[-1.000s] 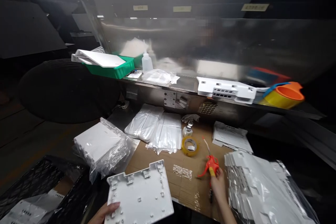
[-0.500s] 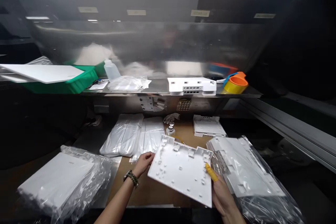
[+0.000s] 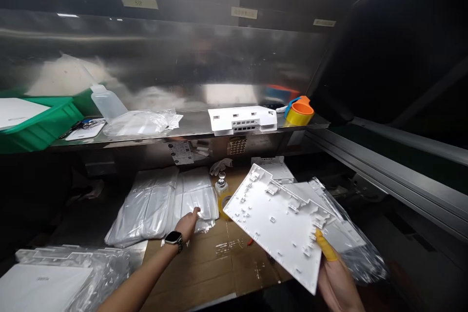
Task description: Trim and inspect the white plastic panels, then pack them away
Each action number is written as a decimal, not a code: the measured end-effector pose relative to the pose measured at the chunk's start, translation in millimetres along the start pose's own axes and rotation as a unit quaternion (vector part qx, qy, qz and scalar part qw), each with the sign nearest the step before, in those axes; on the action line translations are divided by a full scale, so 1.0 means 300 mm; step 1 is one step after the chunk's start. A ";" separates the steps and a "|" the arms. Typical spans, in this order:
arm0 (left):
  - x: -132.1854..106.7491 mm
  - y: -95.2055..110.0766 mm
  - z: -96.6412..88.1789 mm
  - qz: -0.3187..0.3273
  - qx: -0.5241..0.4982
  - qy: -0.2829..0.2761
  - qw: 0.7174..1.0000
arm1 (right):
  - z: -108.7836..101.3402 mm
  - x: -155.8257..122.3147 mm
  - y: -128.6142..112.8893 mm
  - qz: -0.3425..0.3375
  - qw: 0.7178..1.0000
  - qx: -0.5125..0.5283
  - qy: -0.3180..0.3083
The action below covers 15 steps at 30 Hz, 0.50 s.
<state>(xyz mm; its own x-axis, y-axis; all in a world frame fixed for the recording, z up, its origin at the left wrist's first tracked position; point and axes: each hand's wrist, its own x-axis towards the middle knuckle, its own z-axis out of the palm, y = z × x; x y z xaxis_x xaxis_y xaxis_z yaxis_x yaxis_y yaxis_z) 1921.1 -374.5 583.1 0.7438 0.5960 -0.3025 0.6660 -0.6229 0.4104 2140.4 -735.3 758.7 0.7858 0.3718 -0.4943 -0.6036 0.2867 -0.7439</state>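
My right hand (image 3: 334,280), with a yellow finger cot on the thumb, grips a flat white plastic panel (image 3: 278,222) by its lower right corner and holds it tilted above the cardboard-covered bench (image 3: 219,263). My left hand (image 3: 187,224), a watch on its wrist, reaches forward with fingers stretched out onto a pile of clear plastic bags (image 3: 164,204) lying flat on the bench. A small metal-capped bottle (image 3: 221,186) and a yellow tape roll (image 3: 222,201) sit just left of the panel's far corner.
A bagged stack of white panels (image 3: 340,224) lies behind the held panel at right; another bagged stack (image 3: 47,278) lies at lower left. On the steel shelf (image 3: 190,126) stand a green bin (image 3: 36,124), a squeeze bottle (image 3: 107,102), crumpled bags, a white housing (image 3: 241,118) and orange-yellow tape rolls (image 3: 300,112).
The view has swung right. My left hand has let go of the panel and reached onto the bags. My right hand now holds the panel alone, shifted right and raised.
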 end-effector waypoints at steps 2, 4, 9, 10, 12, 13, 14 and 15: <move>0.034 -0.023 -0.025 -0.021 -0.059 -0.002 0.998 | -0.013 0.017 0.024 -0.006 1.000 -0.022 -0.001; 0.069 -0.049 -0.049 -0.040 -0.123 -0.019 0.991 | -0.026 0.041 0.066 -0.017 0.999 -0.044 0.000; 0.123 -0.099 -0.076 -0.044 -0.246 -0.090 0.964 | 0.001 0.092 0.235 -0.077 0.982 -0.172 -0.015; 0.125 -0.102 -0.074 -0.041 -0.259 -0.095 0.960 | 0.023 0.094 0.273 -0.096 0.972 -0.211 -0.025; 0.125 -0.099 -0.063 -0.038 -0.270 -0.092 0.958 | 0.080 0.088 0.346 -0.135 0.951 -0.272 -0.050; 0.123 -0.093 -0.054 -0.040 -0.268 -0.084 0.959 | 0.111 0.083 0.381 -0.153 0.942 -0.292 -0.068; 0.121 -0.085 -0.043 -0.043 -0.261 -0.074 0.962 | 0.141 0.078 0.415 -0.171 0.933 -0.305 -0.089; 0.117 -0.075 -0.033 -0.045 -0.251 -0.062 0.965 | 0.168 0.075 0.448 -0.186 0.923 -0.316 -0.112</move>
<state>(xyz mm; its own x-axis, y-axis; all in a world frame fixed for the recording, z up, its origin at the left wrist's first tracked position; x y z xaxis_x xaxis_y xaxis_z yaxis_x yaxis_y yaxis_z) 1931.7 -334.5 571.6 0.7053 0.5526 -0.4440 0.6406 -0.2286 0.7331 2070.2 -644.1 670.3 0.8327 0.5450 -0.0979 -0.0415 -0.1148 -0.9925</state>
